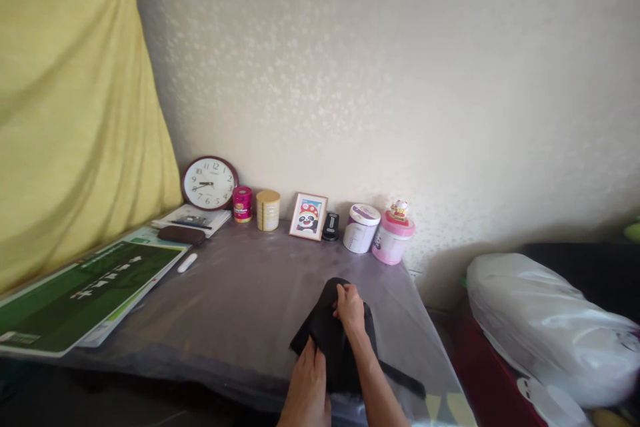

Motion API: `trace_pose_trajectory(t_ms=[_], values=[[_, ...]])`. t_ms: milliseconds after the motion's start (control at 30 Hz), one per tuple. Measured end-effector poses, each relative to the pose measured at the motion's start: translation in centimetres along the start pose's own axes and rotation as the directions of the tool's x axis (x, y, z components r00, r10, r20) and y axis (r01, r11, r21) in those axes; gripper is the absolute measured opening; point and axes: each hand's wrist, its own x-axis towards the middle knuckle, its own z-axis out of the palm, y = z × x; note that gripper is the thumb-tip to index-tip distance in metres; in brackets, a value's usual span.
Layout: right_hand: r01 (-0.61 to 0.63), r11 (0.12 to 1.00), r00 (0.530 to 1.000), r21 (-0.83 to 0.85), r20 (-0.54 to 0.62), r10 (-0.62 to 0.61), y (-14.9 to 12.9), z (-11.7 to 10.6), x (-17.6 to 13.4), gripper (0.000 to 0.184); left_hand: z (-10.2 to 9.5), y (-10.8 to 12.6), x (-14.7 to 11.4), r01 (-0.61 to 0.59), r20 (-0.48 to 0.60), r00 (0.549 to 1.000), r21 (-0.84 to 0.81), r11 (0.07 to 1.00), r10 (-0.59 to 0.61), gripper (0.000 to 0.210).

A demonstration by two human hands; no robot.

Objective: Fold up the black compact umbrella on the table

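Observation:
A black cloth item (330, 330) lies partly folded near the front edge of the table, and its exact kind is unclear. From its lower right a black strap-like strip (404, 379) runs out over the tabletop. My right hand (350, 309) is closed at the upper part of the cloth, fingers curled in a pinch. Lower down on the near left side, my left hand (310, 373) grips the cloth, with the thumb side partly hidden. Both forearms come in from the bottom of the view.
Along the wall stand a clock (210, 183), a pink tin (243, 205), a yellow-lidded can (268, 211), a panda picture frame (309, 216) and two round tubs (361, 229). Green sheets (75, 293) and a brown case (181, 234) lie left. A white plastic bag (545, 320) sits right of the table.

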Motion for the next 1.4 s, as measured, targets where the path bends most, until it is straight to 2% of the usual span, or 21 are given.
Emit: trace_pose_trajectory(t_ms=[133, 200, 300, 400, 467, 533, 633, 733, 800, 900, 967, 1067, 1233, 1300, 1400], values=[[0.047, 0.996, 0.996, -0.081, 0.081, -0.04, -1.1, -0.4, -0.6, 0.023, -0.4, -0.8, -0.5, -0.002, 0.099, 0.995, 0.066, 0.998, -0.004, 0.075], [0.065, 0.989, 0.992, -0.136, 0.117, -0.049, -1.4, -0.6, -0.9, 0.023, -0.2, -1.8, -0.8, -0.042, 0.082, 0.996, 0.059, 0.997, 0.037, 0.071], [0.098, 0.98, 0.986, -0.174, 0.151, -0.072, -1.5, -0.9, -1.3, 0.023, 0.0, -2.8, -1.3, -0.074, -0.076, 0.994, 0.046, 0.996, 0.077, 0.058], [0.151, 0.967, 0.979, -0.207, 0.168, -0.117, -1.4, -0.9, -1.4, 0.023, -0.5, -2.3, -1.3, -0.1, -0.226, 0.967, 0.077, 0.992, 0.115, 0.047], [0.185, 0.955, 0.975, -0.232, 0.163, -0.149, -1.3, -0.9, -1.5, 0.024, -0.9, -1.4, -1.0, -0.174, -0.215, 0.958, 0.088, 0.981, 0.189, 0.053], [0.216, 0.945, 0.971, -0.246, 0.159, -0.18, -1.2, -0.7, -1.5, 0.024, -1.0, -0.6, -0.6, -0.218, -0.156, 0.961, 0.072, 0.973, 0.227, 0.067], [0.276, 0.939, 0.954, -0.204, 0.176, -0.243, -1.1, -0.9, -2.0, 0.023, -0.3, -0.3, 0.0, -0.176, -0.08, 0.981, 0.031, 0.984, 0.178, 0.083], [0.405, 0.911, 0.903, -0.081, 0.191, -0.385, -0.5, -1.6, -3.4, 0.024, 0.6, -0.7, 0.5, -0.118, -0.051, 0.991, 0.034, 0.992, 0.12, 0.087], [0.53, 0.848, 0.835, -0.024, 0.19, -0.517, 0.2, -2.2, -4.5, 0.024, 0.9, -0.7, 0.7, -0.085, -0.025, 0.996, 0.061, 0.994, 0.087, 0.084], [0.686, 0.727, 0.716, -0.025, 0.201, -0.668, 1.6, -2.4, -5.3, 0.025, 0.9, -0.6, 0.9, -0.034, 0.021, 0.999, 0.108, 0.994, 0.032, 0.079], [0.728, 0.684, 0.679, -0.057, 0.199, -0.706, 2.6, -2.0, -4.7, 0.026, 0.7, -0.4, 0.9, -0.017, 0.022, 1.0, 0.13, 0.991, 0.014, 0.078], [0.714, 0.691, 0.7, -0.116, 0.166, -0.695, 3.8, -1.0, -2.3, 0.028, 0.1, -0.1, 0.8, 0.008, 0.027, 1.0, 0.154, 0.988, -0.012, 0.076], [0.657, 0.733, 0.753, -0.175, 0.104, -0.65, 4.4, -0.1, 2.3, 0.031, -1.5, 1.0, 0.6, 0.062, 0.098, 0.992, 0.203, 0.977, -0.083, 0.085], [0.619, 0.757, 0.779, -0.21, 0.035, -0.626, 4.2, -0.1, 3.0, 0.032, -1.9, 1.2, 0.5, 0.075, 0.097, 0.991, 0.213, 0.974, -0.097, 0.089], [0.555, 0.799, 0.801, -0.231, -0.111, -0.588, 4.2, -0.2, 2.4, 0.033, -1.7, 1.0, 0.4, 0.073, 0.041, 0.996, 0.218, 0.973, -0.084, 0.09]])
